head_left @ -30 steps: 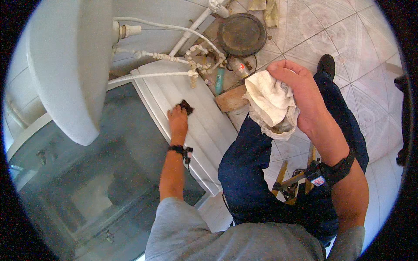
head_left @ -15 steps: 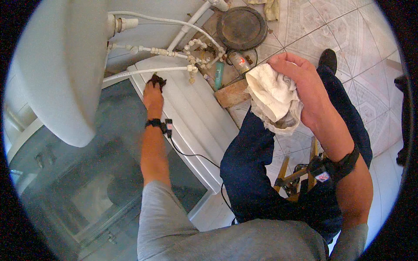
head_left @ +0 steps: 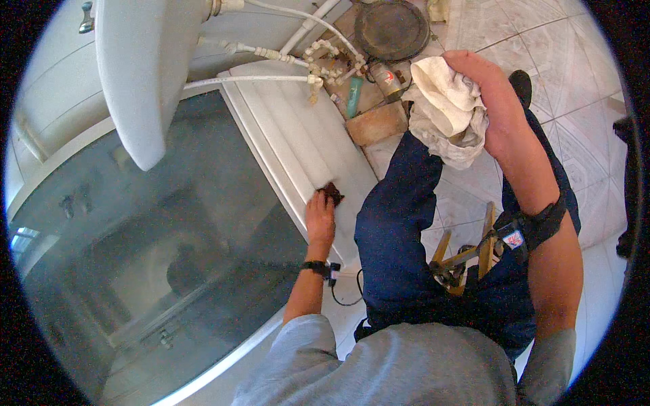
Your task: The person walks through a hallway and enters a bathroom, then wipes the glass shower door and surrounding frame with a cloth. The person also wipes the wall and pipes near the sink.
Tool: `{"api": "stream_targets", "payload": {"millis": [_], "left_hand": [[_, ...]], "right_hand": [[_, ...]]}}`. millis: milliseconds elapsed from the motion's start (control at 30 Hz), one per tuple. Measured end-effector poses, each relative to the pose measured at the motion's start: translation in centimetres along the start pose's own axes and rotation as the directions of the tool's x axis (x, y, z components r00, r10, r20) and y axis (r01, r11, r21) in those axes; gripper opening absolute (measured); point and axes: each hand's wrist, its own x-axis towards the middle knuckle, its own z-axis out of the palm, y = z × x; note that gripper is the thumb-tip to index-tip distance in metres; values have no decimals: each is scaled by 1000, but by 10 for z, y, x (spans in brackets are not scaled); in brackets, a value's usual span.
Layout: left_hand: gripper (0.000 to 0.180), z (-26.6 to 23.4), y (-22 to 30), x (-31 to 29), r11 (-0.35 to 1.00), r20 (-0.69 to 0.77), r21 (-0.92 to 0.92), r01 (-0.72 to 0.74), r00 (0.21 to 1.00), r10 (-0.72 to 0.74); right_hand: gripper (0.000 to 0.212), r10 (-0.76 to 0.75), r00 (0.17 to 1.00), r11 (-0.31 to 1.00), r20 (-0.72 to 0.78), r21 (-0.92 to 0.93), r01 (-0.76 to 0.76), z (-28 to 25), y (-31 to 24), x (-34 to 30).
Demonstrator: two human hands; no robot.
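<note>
My left hand point(head_left: 320, 220) presses a crumpled dark brown scrap, cloth or scrubber point(head_left: 331, 193), onto the near part of a white ribbed panel point(head_left: 298, 135). Its fingers are closed over the scrap, whose exact kind I cannot make out. Beside the panel, to the left, is a large dark glassy surface point(head_left: 203, 196) with reflections. Off to the right, above my knees, a bunched off-white cloth point(head_left: 450, 111) hangs in my right hand point(head_left: 489, 95). The thumb and fingers are wrapped round it, partly hidden by its folds.
A white basin-like shape point(head_left: 132, 81) juts in at upper left. White pipes with crusted fittings point(head_left: 328, 64) run behind the panel. Near them are a teal tube point(head_left: 354, 96), a can point(head_left: 386, 80), a brick point(head_left: 377, 123) and a round dark lid point(head_left: 391, 30). A wooden stool point(head_left: 467, 257) shows between my legs.
My left hand has slid the dark scrap along the panel from its far end toward me. My right hand still holds the cloth, now slightly higher in view. The whole view has shifted a little.
</note>
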Motion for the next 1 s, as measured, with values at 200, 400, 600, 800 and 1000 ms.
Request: {"api": "stream_targets", "payload": {"millis": [200, 400, 600, 800, 1000], "left_hand": [[39, -3, 20, -71, 993, 87, 91, -76, 994, 68], [39, -38, -29, 13, 987, 1, 158, 41, 999, -42], [30, -54, -61, 64, 945, -173, 325, 36, 985, 22], [26, -25, -31, -20, 996, 68, 91, -20, 998, 14], [28, 14, -14, -85, 994, 34, 99, -50, 998, 46]], "right_hand": [[25, 26, 983, 999, 184, 21, -30, -16, 5, 2], [34, 11, 990, 1000, 138, 1, -11, -22, 8, 8], [35, -49, 990, 988, 130, -139, 67, -55, 16, 1], [36, -50, 992, 972, -120, -236, 21, -94, 19, -1], [34, 23, 994, 991, 104, -132, -10, -106, 7, -9]]}}
